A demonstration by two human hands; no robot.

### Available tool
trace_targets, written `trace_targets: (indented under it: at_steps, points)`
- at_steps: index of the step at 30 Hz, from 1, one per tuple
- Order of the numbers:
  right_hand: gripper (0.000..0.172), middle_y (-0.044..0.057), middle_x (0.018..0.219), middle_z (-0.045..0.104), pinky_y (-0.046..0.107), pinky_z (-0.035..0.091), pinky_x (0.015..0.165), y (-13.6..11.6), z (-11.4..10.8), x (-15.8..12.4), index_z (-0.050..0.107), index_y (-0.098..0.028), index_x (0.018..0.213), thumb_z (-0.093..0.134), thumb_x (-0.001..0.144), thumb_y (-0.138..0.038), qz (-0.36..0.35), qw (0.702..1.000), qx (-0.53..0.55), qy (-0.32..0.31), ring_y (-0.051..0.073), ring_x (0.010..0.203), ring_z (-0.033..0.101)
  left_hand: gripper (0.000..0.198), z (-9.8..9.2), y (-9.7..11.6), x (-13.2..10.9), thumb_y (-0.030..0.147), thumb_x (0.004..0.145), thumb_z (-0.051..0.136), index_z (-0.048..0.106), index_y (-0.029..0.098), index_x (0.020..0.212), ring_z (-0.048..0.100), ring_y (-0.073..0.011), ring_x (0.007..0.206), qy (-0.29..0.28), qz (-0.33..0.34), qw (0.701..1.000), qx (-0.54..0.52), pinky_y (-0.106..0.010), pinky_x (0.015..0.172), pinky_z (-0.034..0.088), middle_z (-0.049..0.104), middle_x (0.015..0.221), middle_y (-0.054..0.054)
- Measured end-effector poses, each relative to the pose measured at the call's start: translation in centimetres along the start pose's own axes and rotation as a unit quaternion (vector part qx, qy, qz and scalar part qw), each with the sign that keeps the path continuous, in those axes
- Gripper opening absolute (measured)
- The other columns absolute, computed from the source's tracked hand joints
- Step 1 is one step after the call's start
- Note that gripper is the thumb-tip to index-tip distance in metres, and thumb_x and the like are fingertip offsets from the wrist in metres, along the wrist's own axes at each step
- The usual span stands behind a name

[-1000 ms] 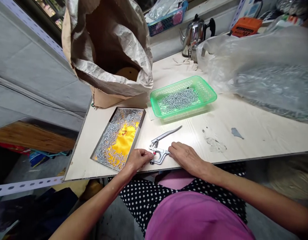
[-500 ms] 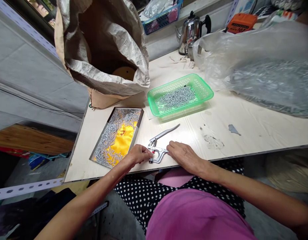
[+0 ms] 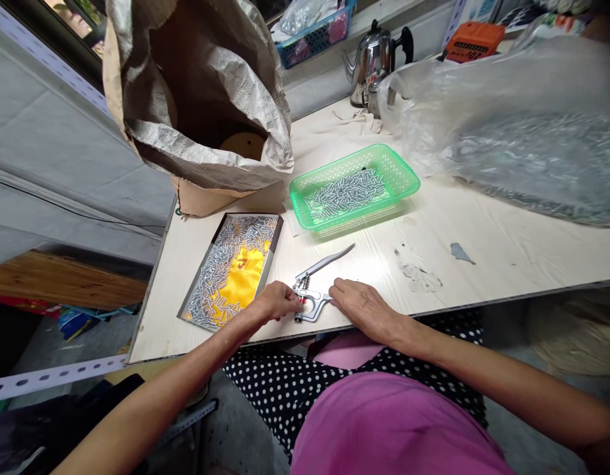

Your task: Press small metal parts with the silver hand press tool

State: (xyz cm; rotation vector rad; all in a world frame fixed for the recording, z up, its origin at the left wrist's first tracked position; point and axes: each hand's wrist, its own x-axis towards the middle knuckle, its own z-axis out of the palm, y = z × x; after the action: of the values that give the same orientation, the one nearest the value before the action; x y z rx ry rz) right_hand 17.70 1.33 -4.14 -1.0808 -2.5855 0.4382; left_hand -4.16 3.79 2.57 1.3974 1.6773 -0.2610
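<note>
Snap fastener pliers (image 3: pixel 315 298) lie on the table near its front edge, their upper handle spread away from the lower one. My right hand (image 3: pixel 362 305) is closed over the end of the lower handle. At the jaw, by a red part, the fingertips of my left hand (image 3: pixel 276 301) are pinched together; whatever they hold is too small to make out. Just left of that hand, a shallow tray (image 3: pixel 270 267) holds many small silver metal pins on a yellow cloth. Similar pins fill the bottom of a green plastic basket (image 3: pixel 354 221) behind the pliers.
A large woven sack (image 3: pixel 265 86) stands open at the back left. At the right a clear plastic bag (image 3: pixel 523 145) bulges with metal pieces. Behind are a steel kettle (image 3: pixel 372 63), an orange box (image 3: pixel 473 43) and a blue basket (image 3: pixel 317 43). A grey scrap (image 3: pixel 461 253) lies on the table.
The view has shifted slightly. My left hand has turned a little at the jaw, its knuckles slightly higher. My right hand keeps its hold on the handle.
</note>
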Motion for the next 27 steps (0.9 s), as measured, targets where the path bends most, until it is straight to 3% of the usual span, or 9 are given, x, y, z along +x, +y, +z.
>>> trace_targets:
  at_steps: [5, 11, 14, 16, 18, 20, 23, 27]
  points:
    - [0.014, 0.005, 0.092, 0.058, 0.030, 0.034, 0.066, 0.1, 0.2, -0.1, 0.055, -0.017, 0.091, 0.045, 0.092, -0.008, -0.006, 1.000, 0.001, 0.010, 0.018, 0.077, 0.049, 0.022, 0.1, 0.5, 0.0, 0.029, 0.066, 0.066, 0.056, 0.017, 0.051, 0.041, -0.0071, 0.039, 0.027, 0.010, 0.998, 0.058, -0.020, 0.042, 0.028, 0.044, 0.040, 0.006]
    - [0.014, 0.007, 0.094, 0.060, 0.031, 0.038, 0.070, -0.3, -0.5, -0.2, 0.057, -0.016, 0.092, 0.046, 0.093, -0.008, -0.002, 1.000, 0.013, -0.005, 0.018, 0.078, 0.050, 0.041, 0.0, -1.0, 0.2, 0.052, 0.055, 0.078, 0.060, 0.015, 0.059, 0.043, -0.0070, 0.041, -0.067, -0.024, 0.989, -0.131, -0.020, 0.042, 0.033, 0.050, 0.045, 0.006]
    - [0.008, 0.011, 0.105, 0.061, 0.034, 0.042, 0.075, 0.0, -1.4, 0.0, 0.059, -0.016, 0.099, 0.055, 0.092, -0.019, 0.004, 1.000, 0.007, -0.005, 0.022, 0.089, 0.054, 0.049, 0.3, -1.7, 0.0, 0.058, 0.049, 0.080, 0.061, 0.014, 0.060, 0.043, -0.0065, 0.040, -0.093, -0.034, 0.980, -0.174, -0.020, 0.043, 0.034, 0.053, 0.045, 0.005]
    - [0.035, 0.017, 0.127, 0.055, 0.041, 0.043, 0.086, 0.7, -2.0, 0.4, 0.056, -0.015, 0.115, 0.066, 0.087, -0.032, 0.005, 1.000, -0.011, 0.011, 0.029, 0.108, 0.052, 0.049, 0.6, -1.8, -0.2, 0.057, 0.050, 0.080, 0.061, 0.014, 0.061, 0.044, -0.0068, 0.040, -0.099, -0.037, 0.979, -0.174, -0.021, 0.043, 0.036, 0.054, 0.044, 0.004]
    - [0.070, 0.023, 0.144, 0.042, 0.052, 0.037, 0.099, 1.7, -2.4, 0.9, 0.047, -0.013, 0.133, 0.074, 0.078, -0.046, -0.007, 0.999, -0.026, 0.020, 0.037, 0.129, 0.039, 0.047, 0.9, -1.8, -0.4, 0.055, 0.051, 0.080, 0.062, 0.014, 0.062, 0.046, -0.0075, 0.040, -0.097, -0.046, 0.980, -0.166, -0.022, 0.045, 0.039, 0.054, 0.044, 0.004]
    - [0.090, 0.025, 0.149, 0.036, 0.059, 0.026, 0.107, 2.7, -2.6, 1.4, 0.040, -0.011, 0.141, 0.076, 0.071, -0.056, -0.026, 0.999, -0.034, 0.001, 0.040, 0.139, 0.026, 0.044, 1.1, -1.6, -0.6, 0.052, 0.053, 0.081, 0.061, 0.014, 0.062, 0.047, -0.0077, 0.041, -0.090, -0.055, 0.981, -0.163, -0.022, 0.047, 0.040, 0.054, 0.044, 0.005]
    - [0.098, 0.025, 0.146, 0.040, 0.063, 0.019, 0.110, 3.5, -3.1, 2.1, 0.038, -0.010, 0.143, 0.073, 0.068, -0.065, -0.047, 0.997, -0.039, -0.051, 0.042, 0.140, 0.025, 0.041, 1.4, -1.2, -1.0, 0.049, 0.056, 0.082, 0.061, 0.014, 0.063, 0.047, -0.0075, 0.042, -0.082, -0.073, 0.980, -0.164, -0.022, 0.047, 0.040, 0.053, 0.045, 0.006]
    - [0.094, 0.023, 0.137, 0.050, 0.063, 0.023, 0.108, 3.2, -4.0, 2.7, 0.040, -0.010, 0.141, 0.074, 0.070, -0.061, -0.047, 0.995, -0.050, -0.079, 0.040, 0.128, 0.041, 0.039, 1.7, -1.0, -1.4, 0.047, 0.059, 0.082, 0.061, 0.015, 0.062, 0.046, -0.0072, 0.041, -0.071, -0.084, 0.979, -0.174, -0.022, 0.048, 0.040, 0.052, 0.045, 0.006]
